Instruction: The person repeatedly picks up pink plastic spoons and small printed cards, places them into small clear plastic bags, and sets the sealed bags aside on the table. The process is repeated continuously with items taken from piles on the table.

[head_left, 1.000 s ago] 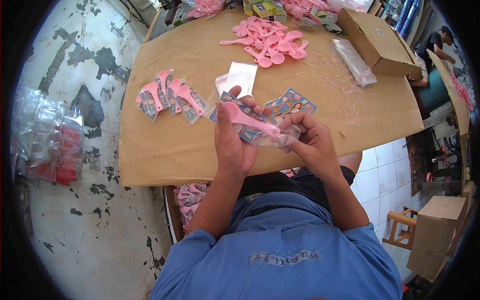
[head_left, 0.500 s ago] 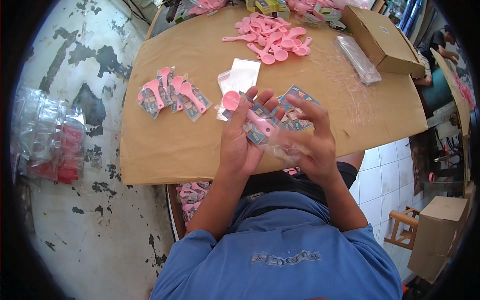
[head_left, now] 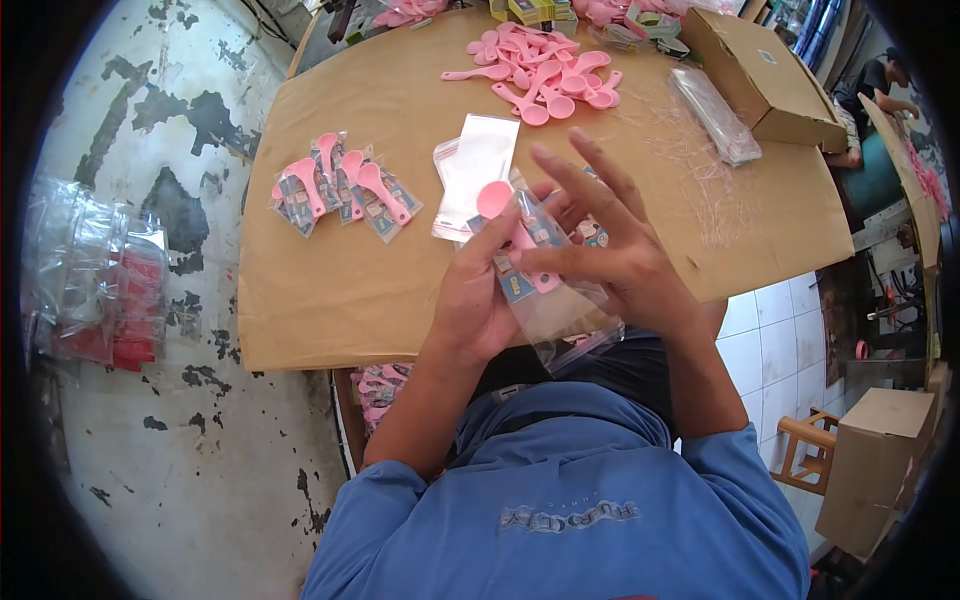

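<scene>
Right hand (head_left: 610,255) has lifted, fingers now splayed open above the clear bag (head_left: 560,310); left hand (head_left: 480,295) pinches pink spoon (head_left: 505,215) and card into that bag.

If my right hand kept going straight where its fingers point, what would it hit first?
Probably the empty clear bags lying flat beyond the right hand, whose fingers point up-left across the table; height above them is unclear.

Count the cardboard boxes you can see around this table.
2: a flat cardboard box on the table's far right corner, and another box on the floor at lower right; others may be hidden.
</scene>
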`<move>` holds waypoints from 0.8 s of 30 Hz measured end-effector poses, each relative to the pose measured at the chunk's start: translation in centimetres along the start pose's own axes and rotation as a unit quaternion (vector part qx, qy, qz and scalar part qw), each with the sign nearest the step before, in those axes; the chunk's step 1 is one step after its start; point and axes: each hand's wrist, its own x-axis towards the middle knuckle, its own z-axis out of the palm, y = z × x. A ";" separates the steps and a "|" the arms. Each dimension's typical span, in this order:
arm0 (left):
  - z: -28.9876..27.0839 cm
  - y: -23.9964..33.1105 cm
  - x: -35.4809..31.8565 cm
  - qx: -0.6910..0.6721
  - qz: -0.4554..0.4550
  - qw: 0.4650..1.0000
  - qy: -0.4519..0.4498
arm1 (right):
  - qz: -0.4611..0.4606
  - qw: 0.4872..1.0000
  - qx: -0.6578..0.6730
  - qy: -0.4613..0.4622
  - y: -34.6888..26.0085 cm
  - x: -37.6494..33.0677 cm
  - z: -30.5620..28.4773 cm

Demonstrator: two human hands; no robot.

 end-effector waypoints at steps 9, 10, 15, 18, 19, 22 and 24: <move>-0.6 0.1 -0.4 0.159 0.093 0.983 0.025 | 0.240 0.923 0.272 0.126 -0.7 -1.7 -1.6; -0.5 0.0 -0.5 0.247 0.107 0.963 -0.015 | 0.247 0.927 0.269 0.088 -0.4 -2.2 -1.6; -0.2 -1.1 -0.5 0.329 0.059 0.942 0.033 | 0.325 0.878 0.348 0.054 -1.2 -3.7 -0.3; -0.7 -2.0 -0.5 0.349 0.106 0.930 0.054 | 0.394 0.838 0.370 0.069 -1.4 -4.0 0.1; -0.7 -2.2 -0.6 0.372 0.127 0.917 0.065 | 0.370 0.874 0.292 0.116 -1.2 -4.2 0.1; 0.4 -2.1 -1.4 0.407 0.154 0.896 0.087 | 0.263 0.945 0.097 0.170 -0.5 -3.0 -0.8; 0.7 -2.3 -1.8 0.406 0.156 0.896 0.086 | 0.178 0.969 -0.019 0.173 -0.3 -1.9 -1.0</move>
